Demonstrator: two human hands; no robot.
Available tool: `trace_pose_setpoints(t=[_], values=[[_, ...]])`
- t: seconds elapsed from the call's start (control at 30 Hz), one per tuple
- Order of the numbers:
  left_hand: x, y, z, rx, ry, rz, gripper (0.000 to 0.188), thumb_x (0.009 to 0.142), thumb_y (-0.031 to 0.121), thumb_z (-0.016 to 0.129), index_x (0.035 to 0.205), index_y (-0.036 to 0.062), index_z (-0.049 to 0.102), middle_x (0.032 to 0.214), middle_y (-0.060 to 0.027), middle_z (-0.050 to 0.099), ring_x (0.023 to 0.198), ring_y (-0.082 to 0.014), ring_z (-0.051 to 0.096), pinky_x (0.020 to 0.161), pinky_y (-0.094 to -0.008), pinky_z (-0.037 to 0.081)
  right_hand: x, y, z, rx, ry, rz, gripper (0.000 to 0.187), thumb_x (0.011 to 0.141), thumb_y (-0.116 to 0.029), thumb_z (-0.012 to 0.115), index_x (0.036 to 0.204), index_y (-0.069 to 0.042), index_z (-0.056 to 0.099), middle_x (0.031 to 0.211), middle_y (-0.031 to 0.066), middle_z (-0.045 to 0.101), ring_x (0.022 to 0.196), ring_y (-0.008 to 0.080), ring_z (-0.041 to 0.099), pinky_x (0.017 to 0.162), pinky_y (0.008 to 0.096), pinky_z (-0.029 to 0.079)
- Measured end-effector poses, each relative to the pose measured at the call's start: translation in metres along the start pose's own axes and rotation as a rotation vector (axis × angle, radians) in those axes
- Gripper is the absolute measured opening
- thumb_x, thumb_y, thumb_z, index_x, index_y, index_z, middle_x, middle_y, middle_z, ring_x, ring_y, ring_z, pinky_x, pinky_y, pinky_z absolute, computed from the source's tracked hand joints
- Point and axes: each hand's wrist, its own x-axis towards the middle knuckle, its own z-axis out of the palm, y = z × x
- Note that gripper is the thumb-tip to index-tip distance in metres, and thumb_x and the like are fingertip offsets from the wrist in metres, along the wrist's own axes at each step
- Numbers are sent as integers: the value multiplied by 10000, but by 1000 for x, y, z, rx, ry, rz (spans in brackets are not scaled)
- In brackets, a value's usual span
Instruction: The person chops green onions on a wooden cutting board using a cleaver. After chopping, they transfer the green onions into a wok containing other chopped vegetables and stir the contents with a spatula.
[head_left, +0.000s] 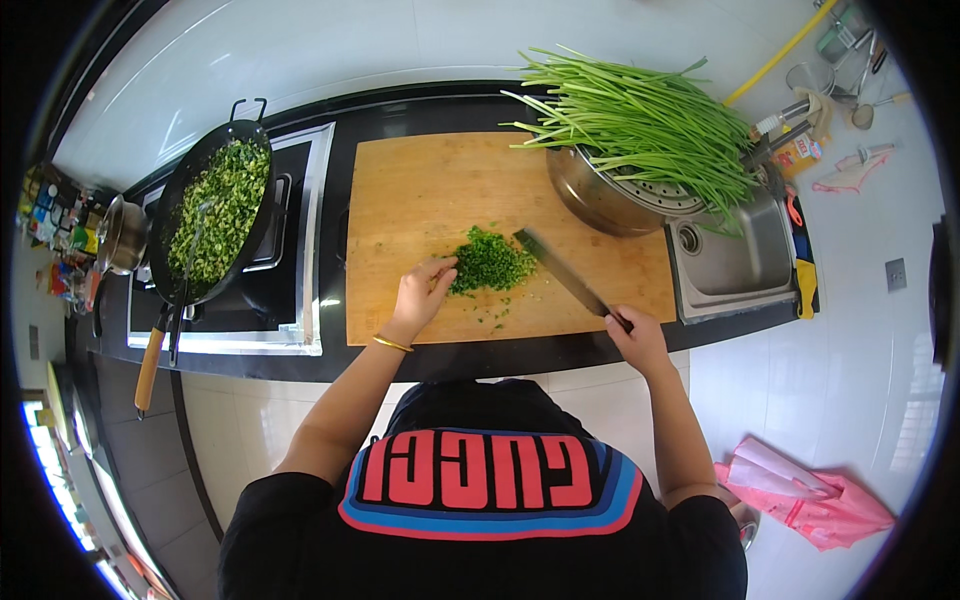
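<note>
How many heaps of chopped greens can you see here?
2: one heap on the cutting board by the left hand, another heap in the wok over the stove. The pots could hide more.

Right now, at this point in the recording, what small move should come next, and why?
Probably a light inward sweep with the left hand to tidy the chopped greens: its fingertips are at the pile's left edge, the right hand holds the knife with its blade at the right side, and loose bits lie scattered on the cutting board.
</note>
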Motion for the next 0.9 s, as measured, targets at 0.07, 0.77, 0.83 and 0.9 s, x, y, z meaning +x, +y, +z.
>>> trace_pose_setpoints(t=[0.07, 0.77, 0.83, 0.9], values=[[-2, -1, 0, 85, -82, 98, 210, 764, -6, 600, 967, 29, 638, 904, -134, 617, 776, -269, 610, 683, -318, 500, 3, 27, 12, 244, -25, 124, 150, 863, -169, 538, 828, -26, 563, 591, 64, 532, 482, 139, 495, 470, 273, 409], [-10, -18, -9, 425, -60, 363, 553, 704, 245, 715, 1176, 27, 528, 1224, -171, 477, 1118, -351, 455, 920, -427, 394, -18, 22, 49, 653, 34, 373, 248, 902, -167, 478, 699, -25, 494, 578, 37, 514, 441, 98, 474, 410, 236, 379], [-11, -23, -11, 453, -76, 347, 637, 707, 297, 708, 1237, 34, 473, 1290, -181, 417, 1157, -365, 421, 958, -436, 361, -24, 25, 56, 696, 43, 380, 241, 902, -163, 473, 713, -16, 494, 581, 48, 518, 438, 105, 476, 409, 240, 384], [-11, -26, -12, 518, -85, 336, 721, 713, 371, 687, 1291, 37, 412, 1343, -190, 361, 1205, -372, 370, 999, -444, 313, -26, 26, 61, 804, 88, 451, 226, 903, -163, 470, 736, -13, 497, 583, 56, 521, 430, 110, 473, 408, 244, 391]])
